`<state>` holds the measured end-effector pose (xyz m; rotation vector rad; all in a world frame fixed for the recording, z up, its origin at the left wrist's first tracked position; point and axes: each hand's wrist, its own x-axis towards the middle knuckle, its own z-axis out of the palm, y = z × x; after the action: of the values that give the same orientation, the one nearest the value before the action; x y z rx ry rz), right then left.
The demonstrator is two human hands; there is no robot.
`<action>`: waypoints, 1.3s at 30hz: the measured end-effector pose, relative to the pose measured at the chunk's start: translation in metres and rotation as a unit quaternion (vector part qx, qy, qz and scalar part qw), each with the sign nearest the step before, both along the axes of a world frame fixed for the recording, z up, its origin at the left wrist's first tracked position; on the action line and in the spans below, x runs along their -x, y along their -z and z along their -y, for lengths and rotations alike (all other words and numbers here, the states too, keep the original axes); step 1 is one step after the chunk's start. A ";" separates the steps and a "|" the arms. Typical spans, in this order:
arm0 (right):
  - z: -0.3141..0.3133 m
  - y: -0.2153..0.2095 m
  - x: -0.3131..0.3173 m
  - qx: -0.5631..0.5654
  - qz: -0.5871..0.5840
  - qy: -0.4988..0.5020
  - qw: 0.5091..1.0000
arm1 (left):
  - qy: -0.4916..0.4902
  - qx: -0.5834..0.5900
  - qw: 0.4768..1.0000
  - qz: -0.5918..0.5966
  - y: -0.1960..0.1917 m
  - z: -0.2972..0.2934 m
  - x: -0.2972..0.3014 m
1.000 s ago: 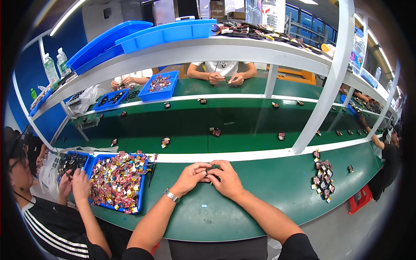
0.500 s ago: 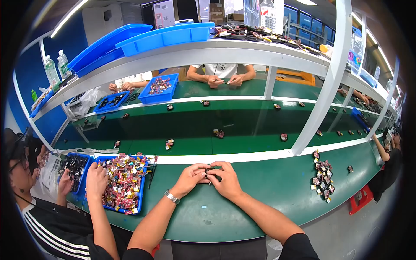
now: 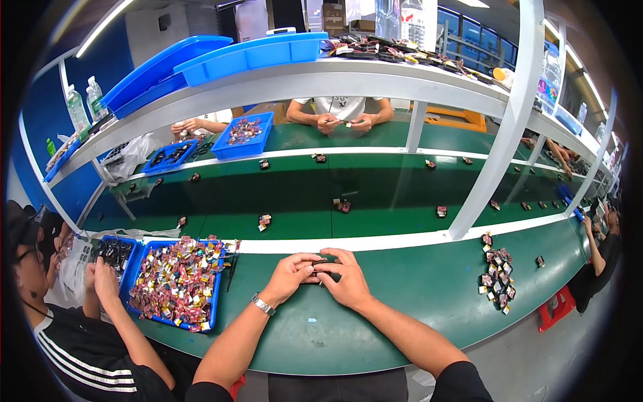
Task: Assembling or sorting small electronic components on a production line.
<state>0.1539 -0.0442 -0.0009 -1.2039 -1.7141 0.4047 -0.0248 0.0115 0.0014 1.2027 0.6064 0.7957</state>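
You sat at a long green tabletop beside a green conveyor belt, under a white shelf on white posts, with blue walls, ceiling strip lights and windows behind.

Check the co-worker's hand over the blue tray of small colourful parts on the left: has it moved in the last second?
Yes. The co-worker's hand has drawn back left, off the blue tray of colourful parts, and now sits beside the tray's left rim.

We find bare green bench around our hands; the blue tray blocks left, small parts crowd right.
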 end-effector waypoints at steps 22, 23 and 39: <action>0.002 -0.011 0.005 -0.143 0.095 0.051 0.984 | -0.013 0.004 1.000 -0.003 -0.004 0.004 -0.003; 0.002 -0.010 0.005 -0.143 0.096 0.050 0.984 | -0.014 0.004 1.000 -0.002 -0.003 0.005 -0.003; 0.000 -0.008 0.007 -0.020 -0.106 0.024 0.994 | -0.069 -0.060 0.993 -0.069 0.009 0.004 -0.010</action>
<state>0.1469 -0.0440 0.0068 -1.1285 -1.5029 0.4495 -0.0148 0.0071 -0.0072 1.3442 0.7716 0.8798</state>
